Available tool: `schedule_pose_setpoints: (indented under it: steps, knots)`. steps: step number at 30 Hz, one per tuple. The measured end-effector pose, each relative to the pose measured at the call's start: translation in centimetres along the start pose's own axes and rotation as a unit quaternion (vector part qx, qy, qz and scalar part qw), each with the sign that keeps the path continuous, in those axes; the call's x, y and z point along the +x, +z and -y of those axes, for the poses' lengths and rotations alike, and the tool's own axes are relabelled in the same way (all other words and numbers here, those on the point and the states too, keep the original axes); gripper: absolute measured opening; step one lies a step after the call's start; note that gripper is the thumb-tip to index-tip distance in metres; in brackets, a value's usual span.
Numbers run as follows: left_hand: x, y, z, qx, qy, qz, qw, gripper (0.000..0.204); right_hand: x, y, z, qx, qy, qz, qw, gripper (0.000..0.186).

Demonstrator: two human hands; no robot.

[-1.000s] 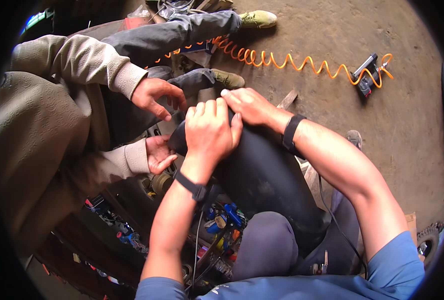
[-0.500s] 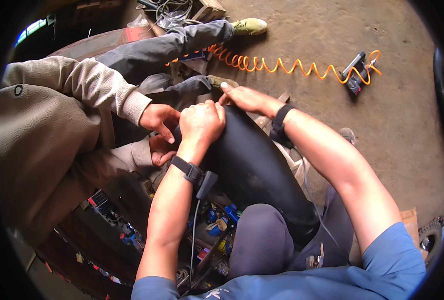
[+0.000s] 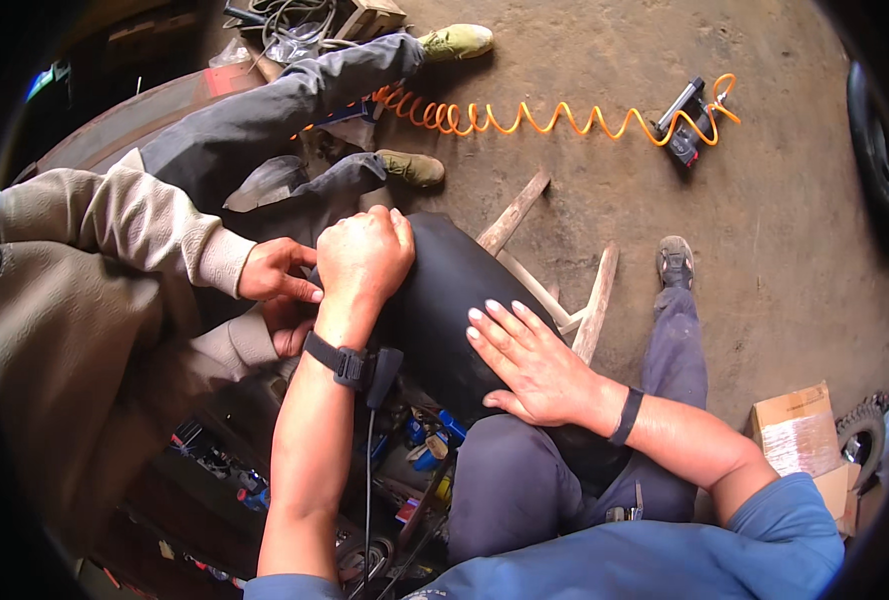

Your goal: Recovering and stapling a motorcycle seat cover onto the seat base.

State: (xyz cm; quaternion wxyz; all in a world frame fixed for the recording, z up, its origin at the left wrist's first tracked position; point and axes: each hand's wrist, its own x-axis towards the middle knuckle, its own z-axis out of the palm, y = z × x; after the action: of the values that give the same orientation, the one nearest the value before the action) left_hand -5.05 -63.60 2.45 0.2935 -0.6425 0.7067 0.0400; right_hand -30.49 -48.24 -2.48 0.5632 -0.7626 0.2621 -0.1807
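A smooth, bulging black inner tube (image 3: 443, 300) lies across my lap, its near end against my thighs. At its far left end my left hand (image 3: 367, 252) is closed in a fist on the rubber; the fingertips are hidden. My right hand (image 3: 537, 368) rests flat on the middle of the tube, fingers stretched out and holding nothing. Just left of my left fist are a co-worker's upper hand (image 3: 277, 270) and lower hand (image 3: 290, 325), their fingers bent close to the tube's end. What those fingers hold is hidden.
A wooden stool frame (image 3: 590, 305) stands beyond the tube. An orange coiled hose (image 3: 555, 118) runs to a small tool (image 3: 683, 125) on the floor. Tires (image 3: 873, 140) and a cardboard box (image 3: 797, 432) are at the right. Cluttered small parts (image 3: 427, 450) lie below my left forearm.
My right hand has come back from the tube's far end and now lies flat on its middle. My left hand stays closed at the far end. The whole view has shifted slightly.
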Motion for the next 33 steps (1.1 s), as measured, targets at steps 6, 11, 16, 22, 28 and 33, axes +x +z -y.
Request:
schedule_pose_setpoints:
  steps: [6,11,16,22,28,33]
  knots:
    - [0.1,0.8,0.1,-0.027,0.005,0.003,1.0,0.041,7.9,0.1,-3.7,-0.004,-0.011,-0.062,0.998,0.088]
    - [0.2,0.6,0.5,-0.038,0.021,0.0,0.999,0.042,12.7,-0.4,-5.7,0.019,-0.023,-0.098,0.995,0.09]
    - [-0.4,0.9,1.3,-0.033,0.072,-0.048,0.996,0.042,15.9,0.2,-6.0,0.103,-0.035,-0.168,0.98,0.075]
    - [0.1,0.9,0.3,-0.055,0.021,-0.061,0.996,0.051,20.4,0.7,-9.0,0.154,-0.03,-0.153,0.976,0.033]
    - [0.0,-0.4,0.3,-0.094,-0.061,0.013,0.994,0.05,22.6,0.4,-10.2,0.16,-0.003,-0.075,0.984,0.03]
    - [-6.3,-2.2,1.1,-0.185,0.004,-0.177,0.967,0.063,24.2,0.7,-8.7,0.096,-0.009,-0.035,0.995,0.049]
